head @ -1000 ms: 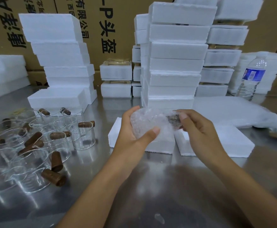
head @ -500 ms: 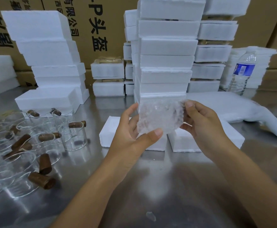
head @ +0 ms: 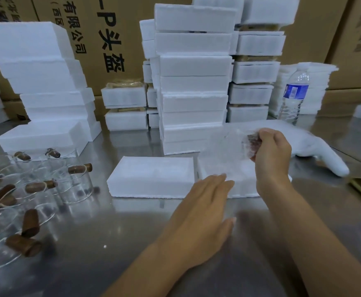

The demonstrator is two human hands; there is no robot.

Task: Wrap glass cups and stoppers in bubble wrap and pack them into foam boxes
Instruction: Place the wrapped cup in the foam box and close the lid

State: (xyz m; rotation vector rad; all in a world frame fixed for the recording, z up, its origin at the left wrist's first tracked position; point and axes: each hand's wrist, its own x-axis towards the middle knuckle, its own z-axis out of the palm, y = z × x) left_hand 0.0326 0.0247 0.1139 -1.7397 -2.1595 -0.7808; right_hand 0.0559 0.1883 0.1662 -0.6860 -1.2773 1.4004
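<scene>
Hold the fingers [head: 265,135] of the right hand [head: 276,155] curled round the bubble-wrapped bundle [head: 232,146] just as seen, pinching at the brown stopper [head: 252,142] visible through the wrap, and squeeze only lightly out of respect for the glass presumably inside. Trap the loose end of the wrap under those fingers to stop it springing open on the way down. Bring in the left hand [head: 203,213], empty and flat, with straight fingers [head: 219,181] just in front of the right end of the flat foam box [head: 151,176]; hovering or resting, cannot tell. Use it to steady or open the foam part meant for the bundle. Lower the bundle, at present raised above and to the right of the flat foam box, over the second foam piece [head: 242,189] lying just beside that box's right end; cannot tell lid from tray from here, so check before pressing anything in. Seat it straight and without forcing. Avoid sweeping an elbow through the unwrapped glass cups [head: 74,185] and loose stoppers [head: 80,168] crowded on the table [head: 115,236] to the left of the flat foam box, or nudging the tall stack [head: 194,86] just behind it and the water bottle [head: 293,97] further back to the right.
</scene>
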